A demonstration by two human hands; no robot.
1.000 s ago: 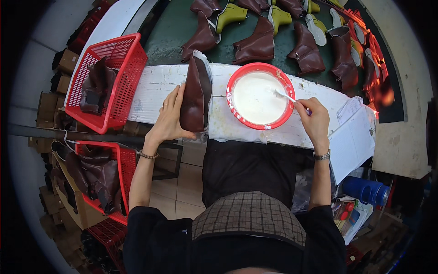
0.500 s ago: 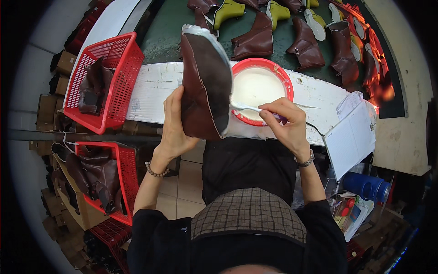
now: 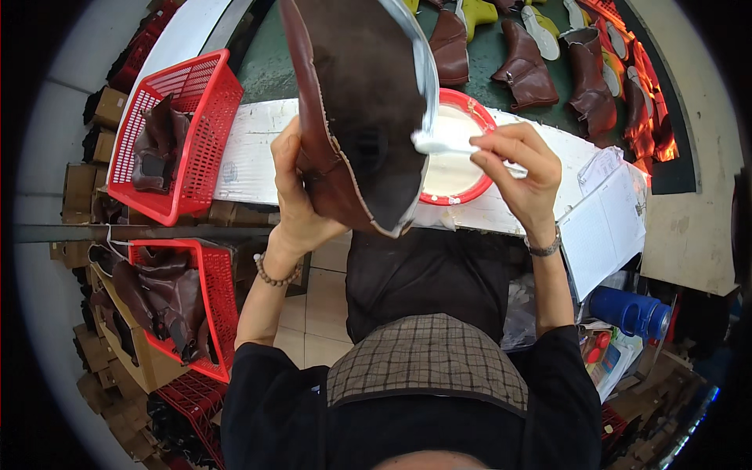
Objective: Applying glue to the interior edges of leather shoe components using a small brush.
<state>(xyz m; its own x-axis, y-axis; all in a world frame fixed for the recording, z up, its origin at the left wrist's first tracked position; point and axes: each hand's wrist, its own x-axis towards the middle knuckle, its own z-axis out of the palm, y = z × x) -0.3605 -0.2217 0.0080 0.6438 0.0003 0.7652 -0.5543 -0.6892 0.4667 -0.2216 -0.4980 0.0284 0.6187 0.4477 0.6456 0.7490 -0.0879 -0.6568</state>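
My left hand (image 3: pixel 301 207) is wrapped round a brown leather boot upper (image 3: pixel 325 168) and holds it up, its dark inner side facing me. A pale, wet-looking band runs along its right edge. Pinched in my right hand (image 3: pixel 523 168) is a small white toothbrush-like brush (image 3: pixel 450 147). Its white-coated head is at the upper's right edge; whether they touch, I cannot tell. Behind the brush stands a red bowl (image 3: pixel 475 190) of creamy white liquid (image 3: pixel 457 174), its left part covered by the upper.
Brown boots (image 3: pixel 523 70) and yellow boot forms (image 3: pixel 476 16) lie on a green belt (image 3: pixel 501 98). Two red baskets with leather uppers stand left, one higher (image 3: pixel 205 153), one lower (image 3: pixel 221 290). Papers (image 3: pixel 603 227) and a blue bottle (image 3: pixel 627 312) are at right.
The boot upper has come closer to my head and appears larger. My right hand has moved up and right with the brush, whose head is now higher along the upper's edge.
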